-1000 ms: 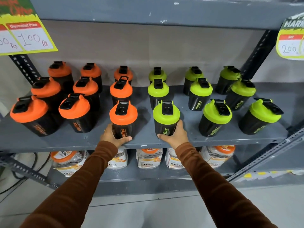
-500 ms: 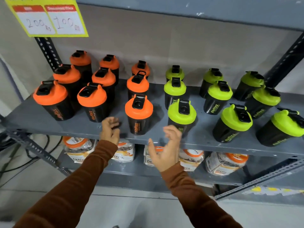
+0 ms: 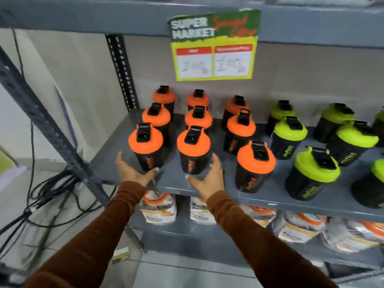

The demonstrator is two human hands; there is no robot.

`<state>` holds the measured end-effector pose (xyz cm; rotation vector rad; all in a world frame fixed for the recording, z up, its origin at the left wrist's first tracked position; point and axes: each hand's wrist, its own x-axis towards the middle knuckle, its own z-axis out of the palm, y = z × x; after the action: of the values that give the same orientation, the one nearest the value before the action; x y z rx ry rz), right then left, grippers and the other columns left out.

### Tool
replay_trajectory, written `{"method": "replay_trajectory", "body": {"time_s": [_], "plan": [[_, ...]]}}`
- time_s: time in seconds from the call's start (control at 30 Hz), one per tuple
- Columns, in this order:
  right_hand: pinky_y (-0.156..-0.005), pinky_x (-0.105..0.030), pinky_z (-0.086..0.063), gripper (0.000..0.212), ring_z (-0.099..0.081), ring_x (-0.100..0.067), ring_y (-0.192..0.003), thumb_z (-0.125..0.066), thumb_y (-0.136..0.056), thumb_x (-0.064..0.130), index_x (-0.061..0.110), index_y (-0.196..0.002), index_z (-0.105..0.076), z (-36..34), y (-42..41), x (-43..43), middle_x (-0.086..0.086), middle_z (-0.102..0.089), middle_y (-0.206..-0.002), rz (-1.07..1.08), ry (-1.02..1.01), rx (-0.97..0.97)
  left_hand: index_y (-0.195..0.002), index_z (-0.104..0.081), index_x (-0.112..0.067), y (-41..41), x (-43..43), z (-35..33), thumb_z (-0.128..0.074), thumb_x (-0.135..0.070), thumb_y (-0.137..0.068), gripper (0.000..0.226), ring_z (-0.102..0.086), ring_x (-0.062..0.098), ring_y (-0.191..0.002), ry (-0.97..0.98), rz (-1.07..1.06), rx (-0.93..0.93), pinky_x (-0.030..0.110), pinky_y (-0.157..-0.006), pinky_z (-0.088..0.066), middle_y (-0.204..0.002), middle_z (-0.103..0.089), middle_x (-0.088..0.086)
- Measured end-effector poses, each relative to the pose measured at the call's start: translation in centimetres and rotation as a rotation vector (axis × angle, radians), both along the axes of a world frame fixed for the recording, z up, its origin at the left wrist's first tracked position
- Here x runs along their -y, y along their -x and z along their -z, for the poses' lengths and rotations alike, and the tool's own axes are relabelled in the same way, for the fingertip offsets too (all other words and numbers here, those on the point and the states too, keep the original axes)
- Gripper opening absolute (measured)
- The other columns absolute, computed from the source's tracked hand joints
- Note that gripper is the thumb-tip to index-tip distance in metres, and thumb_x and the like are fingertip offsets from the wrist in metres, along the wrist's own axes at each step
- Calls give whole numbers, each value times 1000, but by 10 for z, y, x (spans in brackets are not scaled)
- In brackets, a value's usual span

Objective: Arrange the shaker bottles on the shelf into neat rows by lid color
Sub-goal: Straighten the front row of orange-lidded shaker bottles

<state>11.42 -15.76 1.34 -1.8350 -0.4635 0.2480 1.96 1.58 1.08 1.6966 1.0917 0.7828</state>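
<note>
Black shaker bottles stand in rows on a grey shelf (image 3: 259, 196). Orange-lidded ones fill the left half, green-lidded ones (image 3: 288, 132) the right. My left hand (image 3: 133, 171) is open, palm cupped at the base of the front-left orange-lidded bottle (image 3: 145, 142). My right hand (image 3: 207, 179) is open beside the base of the second front orange-lidded bottle (image 3: 193, 144). Neither hand closes around a bottle. A third front orange-lidded bottle (image 3: 256, 161) stands further right, slightly forward of the other two.
A slanted grey upright (image 3: 41, 117) and loose black cables (image 3: 52, 194) lie to the left. A yellow price sign (image 3: 214, 46) hangs from the shelf above. Packets (image 3: 160, 208) fill the lower shelf. The wall is close behind the bottles.
The view has swung left. Both hands let go of the middle orange and green bottles and moved left to the two front-left orange-lidded bottles.
</note>
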Motion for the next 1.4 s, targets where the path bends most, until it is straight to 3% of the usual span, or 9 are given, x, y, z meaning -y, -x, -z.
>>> {"method": "replay_trajectory", "body": {"time_s": [0.1,0.2,0.37,0.47,0.73,0.9,1.13,1.4], "plan": [[-112,-37,-27,108,-33,-27,-134,-85,-57,6,6,-140,-16,-2,-7,-21,-16,-32,-145,47,-15,-31,-138,-11,1,-3,-21,-2,-80,11,-53,109,-30,23,-130,18,197,82,27,-108,-24,-139,-30,13],[-108,-36,-33,108,-41,-29,-129,-84,-59,6,7,-141,-13,-8,-10,-31,-18,-39,-142,110,38,-65,-133,-21,3,-5,-36,3,-81,10,-50,103,-38,32,-127,10,325,57,42,-108,-32,-138,-37,22],[-101,-39,-43,83,-51,-31,-119,-84,-61,15,10,-128,-36,-8,-8,-29,-15,-55,-129,178,131,-57,-122,-43,4,-5,-43,4,-81,1,-57,75,-51,32,-116,27,415,8,39,-98,-41,-126,-53,21],[-100,-36,-42,75,-53,-29,-117,-84,-61,15,9,-122,-42,-12,-6,-26,-13,-58,-126,180,163,-52,-119,-48,2,-1,-51,7,-82,-5,-57,71,-55,33,-113,44,450,-33,42,-97,-44,-123,-57,21],[-99,-33,-40,77,-52,-28,-118,-85,-60,18,9,-123,-42,-23,3,-12,-13,-57,-128,156,226,-39,-123,-40,0,13,-45,-1,-76,6,-62,71,-47,33,-122,148,564,-18,39,-102,-39,-131,-50,21],[-100,-34,-41,80,-53,-28,-116,-87,-57,20,11,-123,-43,-24,7,-2,-12,-58,-126,131,266,-51,-122,-41,-3,18,-37,-9,-74,8,-64,68,-45,29,-121,162,573,-24,30,-96,-36,-132,-49,20],[-98,-37,-46,77,-56,-27,-111,-87,-57,20,11,-121,-44,-24,14,6,-11,-61,-121,124,271,-49,-126,-39,0,24,-32,-15,-72,9,-66,69,-42,31,-126,176,591,-45,28,-94,-35,-136,-46,19],[-102,-35,-40,85,-51,-27,-119,-86,-58,15,12,-127,-36,-19,23,9,-10,-54,-130,93,218,-64,-130,-36,-3,30,-31,-15,-71,5,-69,71,-36,33,-131,142,640,-71,38,-105,-32,-141,-40,18]]}}
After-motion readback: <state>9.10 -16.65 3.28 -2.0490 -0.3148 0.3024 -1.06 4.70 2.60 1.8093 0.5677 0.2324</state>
